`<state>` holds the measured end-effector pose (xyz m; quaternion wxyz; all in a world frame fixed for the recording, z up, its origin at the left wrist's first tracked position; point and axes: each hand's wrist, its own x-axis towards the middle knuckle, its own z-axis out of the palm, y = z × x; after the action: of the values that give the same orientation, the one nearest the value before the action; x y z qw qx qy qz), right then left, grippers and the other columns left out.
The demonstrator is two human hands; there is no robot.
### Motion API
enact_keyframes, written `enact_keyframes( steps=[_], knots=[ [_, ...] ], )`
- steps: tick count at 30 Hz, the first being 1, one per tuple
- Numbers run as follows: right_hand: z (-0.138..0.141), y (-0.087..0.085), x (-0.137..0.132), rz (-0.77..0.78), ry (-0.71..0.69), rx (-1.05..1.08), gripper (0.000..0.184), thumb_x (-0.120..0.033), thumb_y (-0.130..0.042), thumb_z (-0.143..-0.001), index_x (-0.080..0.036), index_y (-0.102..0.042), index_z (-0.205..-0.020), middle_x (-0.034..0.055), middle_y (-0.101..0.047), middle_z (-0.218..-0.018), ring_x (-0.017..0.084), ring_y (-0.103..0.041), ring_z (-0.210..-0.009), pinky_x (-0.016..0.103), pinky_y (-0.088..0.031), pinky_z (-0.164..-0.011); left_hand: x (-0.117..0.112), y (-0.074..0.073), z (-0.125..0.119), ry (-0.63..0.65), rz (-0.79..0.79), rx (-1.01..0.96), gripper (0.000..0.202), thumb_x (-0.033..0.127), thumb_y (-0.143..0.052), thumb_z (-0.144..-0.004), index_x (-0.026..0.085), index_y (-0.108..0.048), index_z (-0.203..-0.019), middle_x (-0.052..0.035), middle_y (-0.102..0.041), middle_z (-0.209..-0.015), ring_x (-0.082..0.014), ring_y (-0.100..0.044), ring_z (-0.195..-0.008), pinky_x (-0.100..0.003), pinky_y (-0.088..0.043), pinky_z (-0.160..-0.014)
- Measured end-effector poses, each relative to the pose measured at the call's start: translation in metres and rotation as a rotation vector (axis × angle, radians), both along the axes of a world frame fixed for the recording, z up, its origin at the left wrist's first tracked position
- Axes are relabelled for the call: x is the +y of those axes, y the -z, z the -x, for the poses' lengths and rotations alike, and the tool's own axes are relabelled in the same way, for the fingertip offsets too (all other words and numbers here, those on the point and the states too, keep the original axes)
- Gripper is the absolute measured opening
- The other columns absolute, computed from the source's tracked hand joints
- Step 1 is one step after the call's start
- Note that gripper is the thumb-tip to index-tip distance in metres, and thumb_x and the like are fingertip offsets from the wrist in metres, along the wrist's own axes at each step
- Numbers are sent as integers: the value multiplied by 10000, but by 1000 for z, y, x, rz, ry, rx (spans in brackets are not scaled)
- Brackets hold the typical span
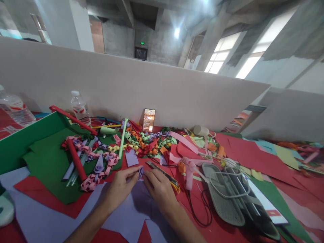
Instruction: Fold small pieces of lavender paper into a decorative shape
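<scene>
My left hand (120, 186) and my right hand (159, 188) meet over a large purple paper sheet (126, 216) at the table's near middle. Both pinch a small folded purple paper piece (141, 172) between their fingertips. A yellow-handled utility knife (164, 175) lies just beyond my right hand. A pink and purple paper chain (97, 168) lies to the left of my left hand, partly on a green sheet (50, 165).
Orange, green and red paper chains (144, 141) pile up in front of a propped phone (149, 119). Two water bottles (79, 108) stand at the back left. A grey handheld fan (222, 195) with a black cable lies at the right. A white partition wall (126, 81) backs the table.
</scene>
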<state>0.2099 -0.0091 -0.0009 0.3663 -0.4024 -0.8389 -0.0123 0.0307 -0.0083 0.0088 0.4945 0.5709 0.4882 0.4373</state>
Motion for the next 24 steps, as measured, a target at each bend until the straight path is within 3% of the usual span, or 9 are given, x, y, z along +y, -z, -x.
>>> enact_keyframes(
  steps=[4,15,21,24],
  knots=[
    [-2,-1,2,-97,2,-86,192,-174,-460,-1031,-167,-652,-1020,62,-687,-829,187,-645,-749,315,-520,-714,1,3,0,23,3,-56,363,301,-612,-884,193,-717,-1214,-78,-720,-1261,-247,-683,-1166,-397,-515,-1047],
    [-9,-9,2,-160,-38,-260,223,-120,-464,-1005,-146,-634,-1146,89,-687,-889,212,-629,-795,346,-508,-738,5,13,2,59,31,-145,390,333,-638,-877,169,-707,-1225,-111,-729,-1246,-259,-697,-1137,-415,-534,-1023],
    [-8,-25,2,-258,-99,-407,274,-111,-402,-1020,-123,-650,-1136,100,-692,-872,221,-629,-790,372,-501,-773,5,6,4,74,45,-130,365,324,-655,-861,167,-731,-1182,-112,-743,-1217,-256,-711,-1101,-411,-525,-1032],
    [-8,-23,2,-216,-109,-375,280,-121,-409,-1022,-133,-653,-1158,107,-702,-899,227,-634,-812,386,-508,-802,5,3,5,91,61,-141,366,339,-674,-852,164,-738,-1167,-116,-760,-1179,-260,-717,-1079,-409,-539,-1005]
  ],
)
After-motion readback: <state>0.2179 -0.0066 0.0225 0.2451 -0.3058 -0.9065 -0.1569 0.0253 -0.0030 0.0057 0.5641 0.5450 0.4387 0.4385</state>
